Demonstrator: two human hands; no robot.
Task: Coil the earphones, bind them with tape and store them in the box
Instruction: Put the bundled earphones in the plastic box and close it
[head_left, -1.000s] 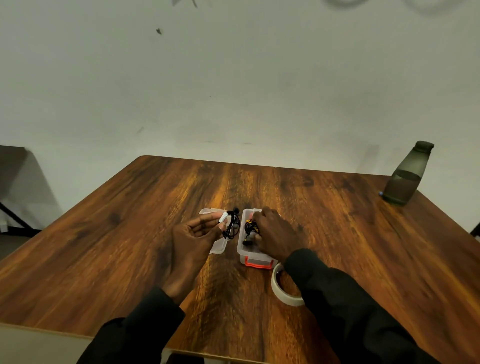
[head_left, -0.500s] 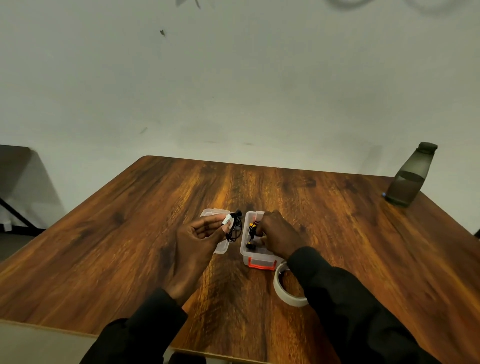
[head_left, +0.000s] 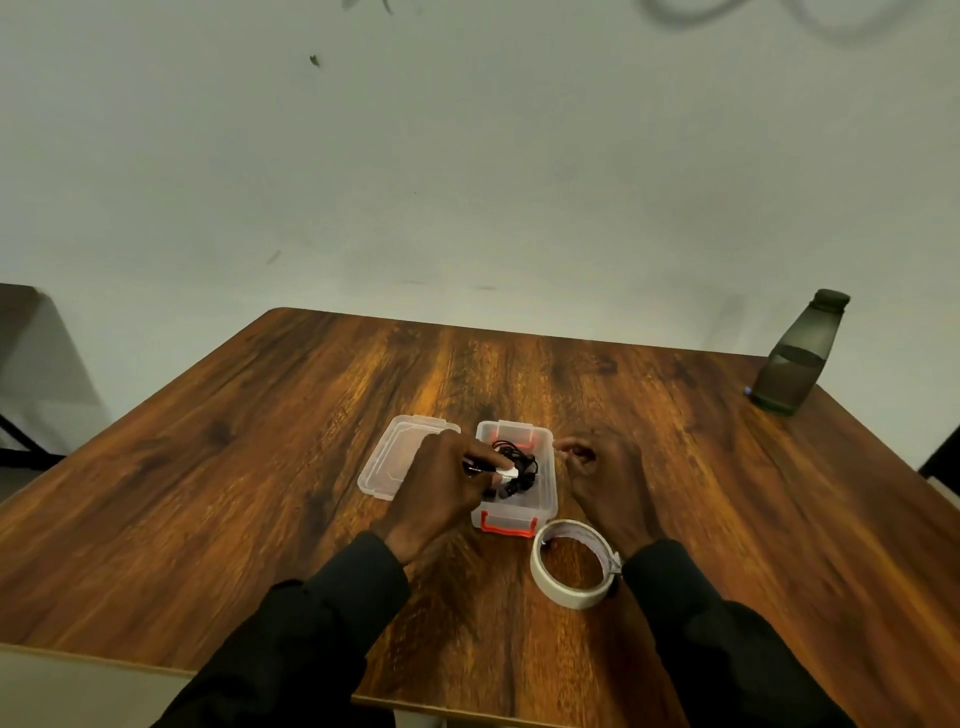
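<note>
A small clear plastic box (head_left: 545, 499) with orange latches sits open at the table's middle. My left hand (head_left: 441, 486) reaches over its left wall, fingers pinched on a black coiled earphone bundle (head_left: 514, 470) wrapped with a white tape strip, held inside the box. Whether the bundle rests on the box floor I cannot tell. My right hand (head_left: 605, 480) hovers just right of the box, fingers loosely curled, holding nothing. The box's clear lid (head_left: 395, 457) lies flat to the left, partly under my left hand.
A white tape roll (head_left: 571, 564) lies on the wooden table (head_left: 260, 467) just in front of the box, against my right wrist. A dark bottle (head_left: 795, 358) stands at the far right corner. A pale wall rises behind the table.
My left hand carried the taped earphone bundle rightward from above the lid into the box. My right hand pulled out of the box to its right side.
</note>
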